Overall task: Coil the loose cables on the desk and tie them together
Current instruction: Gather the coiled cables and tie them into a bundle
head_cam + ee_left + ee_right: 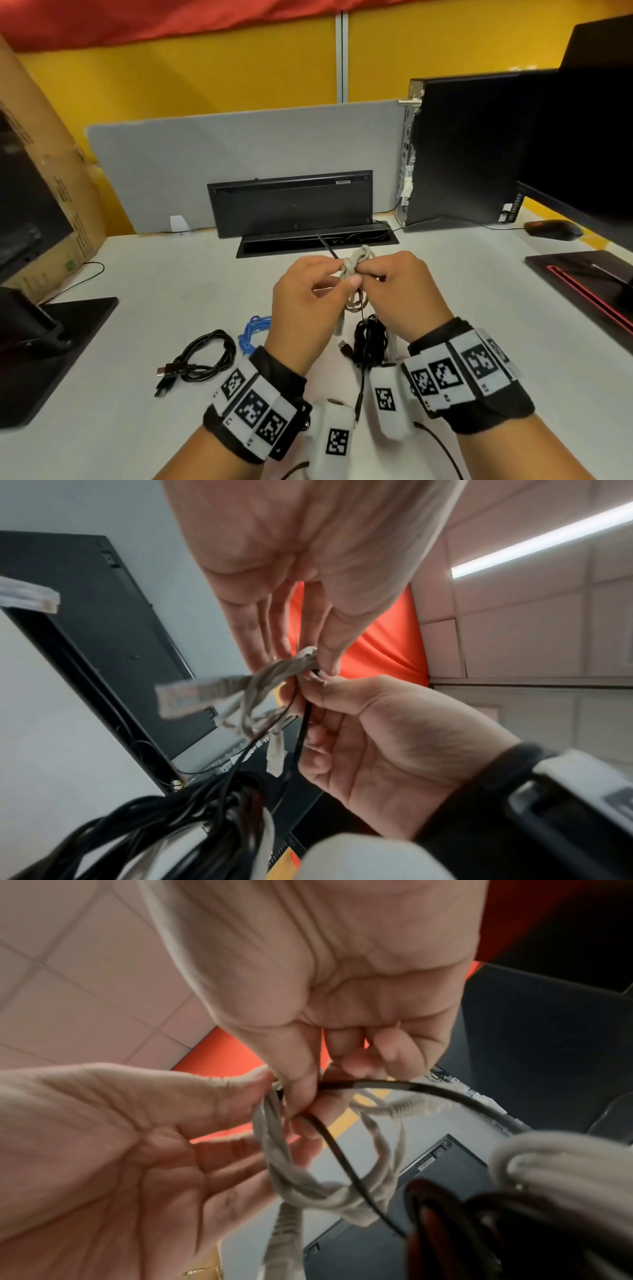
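Both hands (346, 294) pinch grey coil (356, 263) and black tie (327, 247), frame centre. Tie may slip; coil springs loose.

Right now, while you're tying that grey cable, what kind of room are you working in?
Most likely an office workstation: a white desk backed by a grey felt divider panel, an upright black desktop computer tower beside a black monitor, and a black keyboard propped on edge.

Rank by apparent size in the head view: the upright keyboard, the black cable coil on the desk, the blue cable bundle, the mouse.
1. upright keyboard
2. black cable coil
3. mouse
4. blue cable bundle, partly hidden behind the left hand, so the last two are unsure.
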`<state>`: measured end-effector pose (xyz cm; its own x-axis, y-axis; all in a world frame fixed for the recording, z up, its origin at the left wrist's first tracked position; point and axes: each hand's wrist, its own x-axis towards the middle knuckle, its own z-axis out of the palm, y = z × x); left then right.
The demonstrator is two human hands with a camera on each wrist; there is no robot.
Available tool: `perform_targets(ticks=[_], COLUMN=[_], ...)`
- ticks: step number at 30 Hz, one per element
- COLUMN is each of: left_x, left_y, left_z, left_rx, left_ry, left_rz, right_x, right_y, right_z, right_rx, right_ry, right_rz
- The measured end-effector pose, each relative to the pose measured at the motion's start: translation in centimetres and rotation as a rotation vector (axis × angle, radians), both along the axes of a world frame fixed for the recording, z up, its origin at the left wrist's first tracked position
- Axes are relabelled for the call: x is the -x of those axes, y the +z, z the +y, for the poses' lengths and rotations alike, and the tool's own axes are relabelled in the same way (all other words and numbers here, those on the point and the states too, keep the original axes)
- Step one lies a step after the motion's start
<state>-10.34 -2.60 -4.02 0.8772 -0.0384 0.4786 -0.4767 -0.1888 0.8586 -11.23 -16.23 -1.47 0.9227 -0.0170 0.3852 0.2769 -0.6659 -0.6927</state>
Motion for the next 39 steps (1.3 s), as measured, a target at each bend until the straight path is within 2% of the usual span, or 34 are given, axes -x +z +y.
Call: perform_targets(ticks=[5, 13, 16, 19, 24, 27, 31, 39], left_x=[-0.1, -0.3, -0.1, 0.2, 1.1, 1.2, 1.5, 1.5], left_y=[-0.2, 0.3, 0.3, 0.2, 0.6, 0.9, 0.9, 0.2], left_z=[0.2, 1.1, 1.1, 1.3, 0.8, 0.6, 0.4, 0.4], left_rx=[0.047, -0.030, -0.060, -0.013, 0.117, 0.057, -0.081, 0.028], left_ry=[-0.006, 0.127, 0.193, 0.232, 0.129, 0.100, 0.058, 0.055], left_rz=[0.016, -0.017, -0.086, -0.108, -0.105, -0.122, -0.155, -0.076], right_x=[-0.2, 0.3, 0.5, 0.6, 0.9, 1.1, 1.0, 0.9], right_y=[-0.2, 0.4, 0.5, 0.3, -0.1, -0.3, -0.5, -0.9], right_z=[-0.1, -1.9, -2.3, -2.3, -1.7, -1.0, -1.0, -0.5], right_rx=[-0.014, -0.255, -0.336, -0.370, -0.258, -0.220, -0.322, -0.229], right_ry=[0.024, -0.015, -0.030, 0.000, 0.097, 0.141, 0.167, 0.141], right_rz=[0.011, -0.045, -0.033, -0.034, -0.083, -0.128, -0.138, -0.250])
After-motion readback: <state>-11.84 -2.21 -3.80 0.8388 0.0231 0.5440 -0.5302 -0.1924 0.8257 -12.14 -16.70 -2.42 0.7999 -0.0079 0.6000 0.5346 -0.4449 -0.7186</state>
